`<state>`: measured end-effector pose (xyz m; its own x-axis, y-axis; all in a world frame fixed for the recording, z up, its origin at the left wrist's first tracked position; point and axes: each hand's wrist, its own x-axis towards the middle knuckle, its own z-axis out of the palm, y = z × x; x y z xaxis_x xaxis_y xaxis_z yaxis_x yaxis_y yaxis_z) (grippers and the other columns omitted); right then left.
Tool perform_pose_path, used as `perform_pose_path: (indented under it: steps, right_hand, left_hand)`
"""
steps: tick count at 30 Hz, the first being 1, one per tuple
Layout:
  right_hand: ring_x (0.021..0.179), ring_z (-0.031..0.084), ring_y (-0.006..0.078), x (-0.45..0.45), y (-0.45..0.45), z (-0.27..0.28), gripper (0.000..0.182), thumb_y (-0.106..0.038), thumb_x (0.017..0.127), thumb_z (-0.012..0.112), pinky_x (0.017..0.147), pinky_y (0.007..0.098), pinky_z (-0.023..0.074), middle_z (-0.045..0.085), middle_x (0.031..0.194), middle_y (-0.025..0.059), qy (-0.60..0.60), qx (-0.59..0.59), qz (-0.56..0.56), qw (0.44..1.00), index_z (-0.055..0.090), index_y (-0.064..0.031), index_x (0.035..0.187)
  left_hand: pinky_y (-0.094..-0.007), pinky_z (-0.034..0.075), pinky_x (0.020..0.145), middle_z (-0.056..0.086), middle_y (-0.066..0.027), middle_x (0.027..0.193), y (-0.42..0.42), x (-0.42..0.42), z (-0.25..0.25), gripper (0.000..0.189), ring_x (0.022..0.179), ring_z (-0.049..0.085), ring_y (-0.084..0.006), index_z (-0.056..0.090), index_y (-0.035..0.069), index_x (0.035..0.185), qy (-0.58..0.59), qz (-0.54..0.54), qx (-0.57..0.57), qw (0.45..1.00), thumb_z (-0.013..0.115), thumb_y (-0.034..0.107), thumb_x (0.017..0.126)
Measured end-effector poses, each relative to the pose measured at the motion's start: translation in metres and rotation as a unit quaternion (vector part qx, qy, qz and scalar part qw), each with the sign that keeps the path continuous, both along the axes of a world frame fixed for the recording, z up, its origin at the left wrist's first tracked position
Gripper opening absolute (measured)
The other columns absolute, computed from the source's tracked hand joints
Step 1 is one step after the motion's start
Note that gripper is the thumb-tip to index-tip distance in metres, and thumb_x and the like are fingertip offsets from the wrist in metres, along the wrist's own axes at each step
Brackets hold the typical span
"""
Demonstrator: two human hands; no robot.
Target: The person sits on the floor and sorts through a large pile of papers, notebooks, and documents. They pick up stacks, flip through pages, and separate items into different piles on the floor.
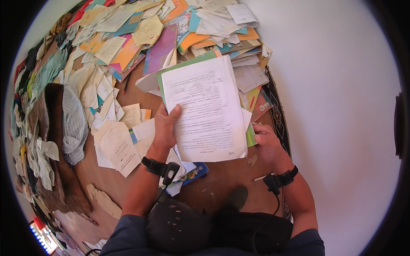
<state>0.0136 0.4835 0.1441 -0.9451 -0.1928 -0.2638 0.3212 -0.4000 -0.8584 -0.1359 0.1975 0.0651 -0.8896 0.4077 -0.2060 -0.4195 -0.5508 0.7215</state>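
A stack of printed white sheets (205, 112) with green-covered material (189, 64) under it is held up in front of me. My left hand (167, 123) grips its left edge, the thumb on top of the printed page. At the lower right, my right hand (267, 144) pinches the corner of the green cover. Both wrists carry black straps with small devices. Below the stack, loose papers and a blue booklet (200, 171) lie on the brown floor, partly hidden by the stack and my left arm.
Heaps of papers, workbooks and a purple booklet (161, 44) spread beyond my hands. Loose sheets (118, 147) lie at the left, with piled clothes (48, 70) farther out. A white wall (333, 112) rises at the right. A red-tipped pencil (127, 84) lies near the papers.
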Motion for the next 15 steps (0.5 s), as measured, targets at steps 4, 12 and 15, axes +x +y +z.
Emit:
perform_pose_path:
  steps: [4,12,15]
  right_hand:
    - [0.120,0.067,0.0245,-0.014,-0.007,-0.022,0.062,-0.040,0.102,0.066,0.105,0.0382,0.0517,0.067,0.137,0.0160,-0.122,-0.083,-0.017,0.989,0.057,0.0074,0.141]
    - [0.116,0.070,0.0254,-0.035,-0.019,-0.046,0.057,-0.036,0.105,0.064,0.101,0.0383,0.0561,0.069,0.133,0.0201,-0.178,-0.167,-0.070,0.967,0.058,0.0090,0.138]
    - [0.109,0.073,0.0231,-0.038,-0.030,-0.031,0.056,-0.039,0.106,0.062,0.097,0.0363,0.0579,0.071,0.127,0.0184,-0.150,-0.086,-0.100,0.980,0.060,0.0091,0.135]
  left_hand:
    - [-0.0371,0.060,0.097,0.066,-0.0166,0.133,-0.006,-0.003,0.006,0.051,0.115,0.069,-0.0240,0.049,-0.001,0.144,0.027,-0.030,-0.045,0.998,0.070,0.017,0.101]
    - [-0.0352,0.057,0.096,0.067,-0.0141,0.130,-0.005,0.006,0.019,0.052,0.111,0.068,-0.0209,0.050,-0.003,0.142,0.058,-0.058,-0.071,0.994,0.073,0.017,0.100]
    - [-0.0322,0.055,0.096,0.067,-0.0134,0.130,-0.008,0.010,0.009,0.052,0.109,0.067,-0.0188,0.049,-0.004,0.142,0.030,-0.071,-0.124,0.989,0.070,0.022,0.102]
